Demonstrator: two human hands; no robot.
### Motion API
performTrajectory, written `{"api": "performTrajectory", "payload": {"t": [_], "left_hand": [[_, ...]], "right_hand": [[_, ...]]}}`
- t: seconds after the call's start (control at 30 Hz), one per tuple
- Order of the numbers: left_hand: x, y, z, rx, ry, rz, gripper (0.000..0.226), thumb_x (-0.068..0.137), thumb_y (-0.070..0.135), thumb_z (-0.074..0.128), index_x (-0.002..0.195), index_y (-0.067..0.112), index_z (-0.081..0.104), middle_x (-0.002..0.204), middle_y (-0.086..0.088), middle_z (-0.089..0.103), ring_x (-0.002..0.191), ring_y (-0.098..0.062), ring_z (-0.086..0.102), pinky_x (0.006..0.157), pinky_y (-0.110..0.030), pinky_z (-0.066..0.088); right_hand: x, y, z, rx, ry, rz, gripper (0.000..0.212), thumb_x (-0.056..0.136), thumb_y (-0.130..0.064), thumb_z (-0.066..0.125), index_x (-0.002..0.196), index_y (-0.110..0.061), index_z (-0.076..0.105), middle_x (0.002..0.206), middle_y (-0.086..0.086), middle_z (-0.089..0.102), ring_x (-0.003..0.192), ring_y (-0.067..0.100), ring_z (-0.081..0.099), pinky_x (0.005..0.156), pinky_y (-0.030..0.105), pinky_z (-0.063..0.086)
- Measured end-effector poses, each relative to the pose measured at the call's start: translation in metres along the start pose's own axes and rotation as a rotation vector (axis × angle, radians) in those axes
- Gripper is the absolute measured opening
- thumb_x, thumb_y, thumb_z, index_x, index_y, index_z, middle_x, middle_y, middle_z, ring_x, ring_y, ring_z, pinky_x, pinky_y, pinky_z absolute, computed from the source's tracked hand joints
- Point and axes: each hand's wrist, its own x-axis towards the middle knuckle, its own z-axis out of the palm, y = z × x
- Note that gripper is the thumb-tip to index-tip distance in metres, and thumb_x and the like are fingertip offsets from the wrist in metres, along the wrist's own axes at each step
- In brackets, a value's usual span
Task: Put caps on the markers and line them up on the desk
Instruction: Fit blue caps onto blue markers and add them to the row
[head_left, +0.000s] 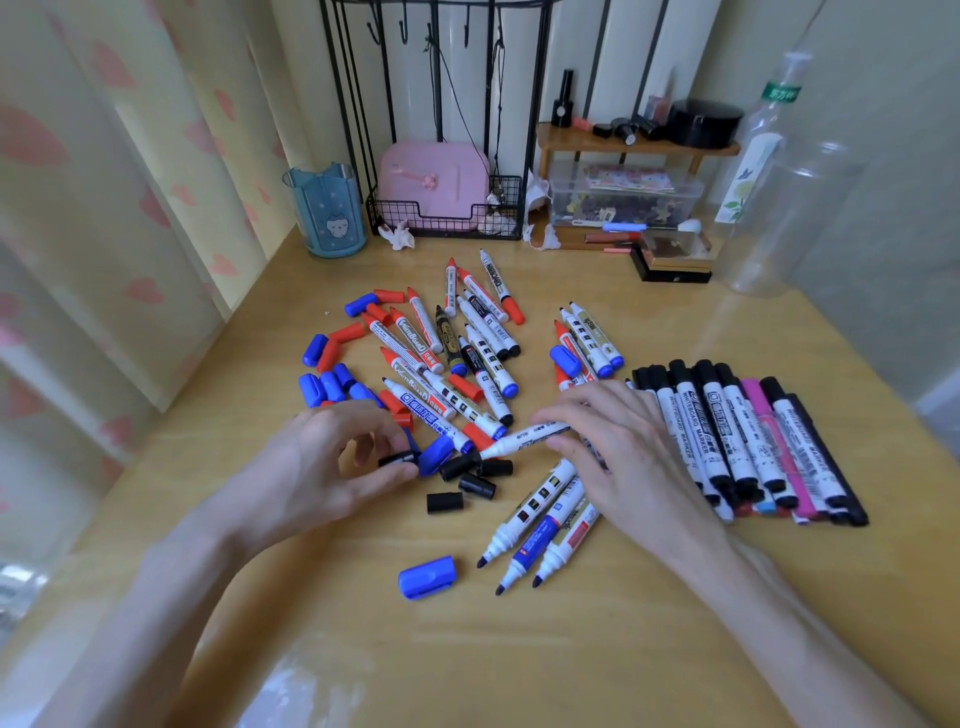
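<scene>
My left hand (332, 462) pinches a black cap (399, 459) between thumb and fingers. My right hand (613, 441) holds a white marker (524, 437) with its tip pointing left, toward several loose black caps (467, 475). A pile of uncapped markers (452, 353) with red and blue caps lies behind my hands. Three uncapped markers (540, 525) lie below my right hand, and a loose blue cap (427, 577) lies near them. A row of capped markers (743, 441), mostly black with a pink one, is lined up on the right of the wooden desk (467, 649).
At the back stand a blue cup (327, 210), a black wire rack with a pink case (434, 182), a small wooden shelf with cosmetics (634, 140), a clear box (623, 200) and clear plastic bottles (769, 208). A curtain (104, 208) hangs on the left.
</scene>
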Motion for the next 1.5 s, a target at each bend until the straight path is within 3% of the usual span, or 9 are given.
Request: {"api": "performTrajectory", "payload": {"t": [0.37,0.53,0.67,0.87,1.0,1.2,1.37,1.5], "left_hand": [[0.003,0.006,-0.003,0.007,0.081,0.033,0.013,0.089,0.044,0.076,0.094,0.033,0.071,0.095,0.017,0.064,0.080,-0.012,0.064,0.063,-0.021,0.047],[0.003,0.006,0.003,-0.002,0.131,0.021,0.017,0.092,0.048,0.070,0.098,0.033,0.070,0.090,0.019,0.069,0.081,-0.003,0.067,0.066,-0.023,0.048],[0.005,0.004,0.012,-0.030,0.186,0.014,0.024,0.097,0.057,0.064,0.101,0.033,0.067,0.088,0.017,0.070,0.081,-0.006,0.067,0.064,-0.016,0.045],[0.016,0.007,0.025,-0.060,0.309,0.001,0.020,0.098,0.050,0.067,0.105,0.032,0.070,0.089,0.021,0.068,0.079,-0.011,0.063,0.066,-0.019,0.046],[0.018,0.006,0.028,-0.069,0.350,-0.005,0.020,0.096,0.040,0.070,0.109,0.024,0.072,0.093,0.018,0.070,0.080,-0.015,0.063,0.066,-0.020,0.044],[0.018,0.003,0.027,-0.036,0.372,0.005,0.023,0.096,0.042,0.068,0.110,0.025,0.072,0.095,0.023,0.067,0.079,-0.014,0.064,0.067,-0.018,0.042],[0.017,0.002,0.026,-0.026,0.395,-0.004,0.028,0.094,0.045,0.069,0.111,0.023,0.072,0.094,0.021,0.066,0.078,-0.011,0.062,0.066,-0.020,0.044],[0.016,0.005,0.024,-0.050,0.410,0.004,0.027,0.090,0.041,0.075,0.107,0.020,0.073,0.090,0.022,0.065,0.074,-0.008,0.060,0.064,-0.018,0.045]], "right_hand": [[0.000,0.008,-0.002,0.000,-0.132,-0.065,0.028,0.102,-0.018,0.062,0.118,-0.038,0.072,0.126,-0.013,0.056,0.129,0.016,0.044,0.106,0.037,0.026],[0.013,0.006,-0.003,0.099,-0.099,0.071,0.028,0.101,-0.032,0.063,0.128,-0.037,0.068,0.122,-0.015,0.054,0.125,0.007,0.045,0.107,0.036,0.033],[0.046,-0.001,0.005,0.096,-0.114,0.160,0.030,0.099,-0.034,0.065,0.129,-0.030,0.068,0.121,-0.011,0.058,0.121,0.007,0.046,0.108,0.033,0.034],[0.096,0.000,0.028,0.042,-0.076,0.296,0.031,0.098,-0.038,0.067,0.127,-0.026,0.069,0.126,-0.003,0.063,0.125,0.018,0.049,0.101,0.030,0.032],[0.125,0.012,0.042,-0.098,-0.023,0.376,0.027,0.099,-0.036,0.067,0.121,-0.023,0.073,0.122,0.002,0.068,0.116,0.023,0.050,0.096,0.035,0.038],[0.146,0.012,0.050,-0.232,-0.023,0.475,0.024,0.094,-0.041,0.072,0.096,-0.019,0.080,0.105,0.003,0.072,0.114,0.027,0.048,0.092,0.038,0.043],[0.146,0.008,0.047,-0.178,-0.028,0.563,0.025,0.090,-0.040,0.078,0.099,-0.017,0.080,0.105,0.006,0.069,0.119,0.028,0.051,0.094,0.042,0.050],[0.134,0.012,0.028,-0.050,0.011,0.547,0.022,0.094,-0.040,0.073,0.104,-0.020,0.076,0.100,0.001,0.076,0.097,0.024,0.069,0.085,0.042,0.058]]}}
